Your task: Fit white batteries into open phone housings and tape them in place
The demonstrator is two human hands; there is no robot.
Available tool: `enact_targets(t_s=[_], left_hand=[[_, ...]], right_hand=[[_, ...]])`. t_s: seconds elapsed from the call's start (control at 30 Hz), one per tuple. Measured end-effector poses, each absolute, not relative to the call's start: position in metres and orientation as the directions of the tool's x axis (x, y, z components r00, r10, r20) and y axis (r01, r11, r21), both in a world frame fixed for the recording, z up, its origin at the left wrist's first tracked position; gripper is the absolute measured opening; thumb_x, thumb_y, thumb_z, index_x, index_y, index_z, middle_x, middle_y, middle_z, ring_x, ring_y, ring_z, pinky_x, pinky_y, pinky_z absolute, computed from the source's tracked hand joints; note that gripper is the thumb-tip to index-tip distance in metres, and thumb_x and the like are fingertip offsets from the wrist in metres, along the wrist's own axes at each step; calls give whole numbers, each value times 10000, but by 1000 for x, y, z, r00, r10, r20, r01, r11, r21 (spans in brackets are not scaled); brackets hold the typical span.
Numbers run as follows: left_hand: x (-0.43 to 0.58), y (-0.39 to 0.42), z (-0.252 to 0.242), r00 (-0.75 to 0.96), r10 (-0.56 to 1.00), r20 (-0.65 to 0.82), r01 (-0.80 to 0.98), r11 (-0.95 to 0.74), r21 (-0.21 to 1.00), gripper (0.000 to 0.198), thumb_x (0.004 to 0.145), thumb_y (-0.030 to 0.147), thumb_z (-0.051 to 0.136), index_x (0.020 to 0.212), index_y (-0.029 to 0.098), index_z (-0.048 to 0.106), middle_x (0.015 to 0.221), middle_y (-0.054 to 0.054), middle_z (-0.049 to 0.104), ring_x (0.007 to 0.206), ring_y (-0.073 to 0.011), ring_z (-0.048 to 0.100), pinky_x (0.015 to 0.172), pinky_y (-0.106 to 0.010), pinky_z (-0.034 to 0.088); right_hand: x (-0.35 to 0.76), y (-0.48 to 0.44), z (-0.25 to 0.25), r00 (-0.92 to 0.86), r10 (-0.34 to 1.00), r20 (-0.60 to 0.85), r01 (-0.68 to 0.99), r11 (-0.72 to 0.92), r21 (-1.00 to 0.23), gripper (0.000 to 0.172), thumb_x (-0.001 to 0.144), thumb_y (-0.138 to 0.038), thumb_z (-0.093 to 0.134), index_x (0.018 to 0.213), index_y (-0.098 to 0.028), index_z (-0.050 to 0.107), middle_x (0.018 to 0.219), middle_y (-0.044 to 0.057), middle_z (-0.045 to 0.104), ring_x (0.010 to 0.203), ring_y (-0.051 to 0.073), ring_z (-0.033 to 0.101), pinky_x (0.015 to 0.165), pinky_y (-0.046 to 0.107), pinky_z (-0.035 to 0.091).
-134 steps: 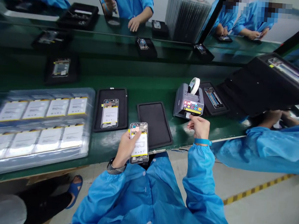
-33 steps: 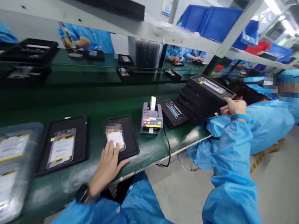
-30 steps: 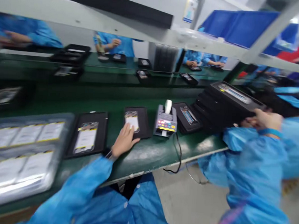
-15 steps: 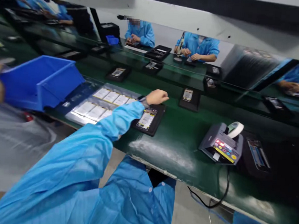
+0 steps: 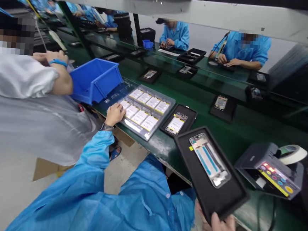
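Observation:
My left hand [image 5: 115, 114] reaches to the near left corner of a clear plastic tray [image 5: 144, 133]. Its fingers are bent and closed on a white battery [image 5: 125, 104] lying there. More batteries [image 5: 150, 123] with yellow edges lie in two rows in the tray. My right hand [image 5: 221, 229] grips the near end of a black holder [image 5: 199, 179], thumb on top, raised and tilted over the bench edge. In this holder lies a phone frame [image 5: 211, 161] with blue strips. Another black holder [image 5: 192, 113] on the bench carries a phone with a battery [image 5: 176, 125] in it.
A blue bin [image 5: 98, 79] stands left of the battery tray, beside a co-worker's arm [image 5: 62, 81]. On the right sits a grey device [image 5: 269, 171] with a tape roll [image 5: 293, 155] and a cable [image 5: 272, 217]. Further holders [image 5: 223, 108] lie across the green bench [image 5: 198, 94].
My left hand has drawn back from beside the bench holder to the tray's near left corner. My right hand has come into view with the black holder and phone frame. The view has shifted left.

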State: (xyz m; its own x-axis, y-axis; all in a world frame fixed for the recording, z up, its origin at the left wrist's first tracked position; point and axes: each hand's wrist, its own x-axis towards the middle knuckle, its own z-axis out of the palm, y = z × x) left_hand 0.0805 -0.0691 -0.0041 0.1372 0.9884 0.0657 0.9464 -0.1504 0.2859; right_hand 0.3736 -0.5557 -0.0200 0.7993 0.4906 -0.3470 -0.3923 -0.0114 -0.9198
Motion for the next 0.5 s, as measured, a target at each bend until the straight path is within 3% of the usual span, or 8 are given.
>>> enact_targets(t_s=[0.07,0.17,0.33,0.4,0.5], left_hand=[[81,-67,-8,118,990,72,944,-134,300,286,949,306,581,1109,83,664,1463,-257,547,1411,-400,424,1169,-541,337],[81,-58,-4,105,993,52,937,-116,331,250,889,322,661,940,77,672,1326,-280,620,1358,-463,454,1136,-601,364],[82,-60,12,168,986,21,898,-161,409,334,897,400,679,691,155,583,935,-146,711,1323,-422,518,1171,-591,344],[94,-67,15,187,981,41,882,-186,432,338,915,411,661,702,158,589,894,-121,703,1305,-413,547,1164,-568,354],[137,-76,14,257,962,95,851,-272,450,244,954,354,608,875,131,670,1060,-129,720,1287,-365,582,1154,-477,382]], right_hand=[[357,-536,-36,783,495,-377,-470,73,-879,647,754,-469,889,1255,-306,514,983,65,810,842,334,804,802,505,667],[336,-515,-51,825,450,-341,-453,167,-876,556,818,-418,851,1224,-318,486,1065,33,798,905,293,806,909,510,650],[321,-498,-64,866,395,-308,-416,224,-881,468,886,-435,798,1166,-301,448,1197,45,765,1066,272,779,1055,535,577],[321,-495,-70,821,456,-345,-457,162,-875,503,883,-484,795,1188,-281,451,1146,67,779,1086,279,772,1052,510,578],[324,-497,-80,664,582,-469,-535,-69,-842,569,837,-621,790,1137,-220,518,1007,118,797,935,313,799,858,441,651]])
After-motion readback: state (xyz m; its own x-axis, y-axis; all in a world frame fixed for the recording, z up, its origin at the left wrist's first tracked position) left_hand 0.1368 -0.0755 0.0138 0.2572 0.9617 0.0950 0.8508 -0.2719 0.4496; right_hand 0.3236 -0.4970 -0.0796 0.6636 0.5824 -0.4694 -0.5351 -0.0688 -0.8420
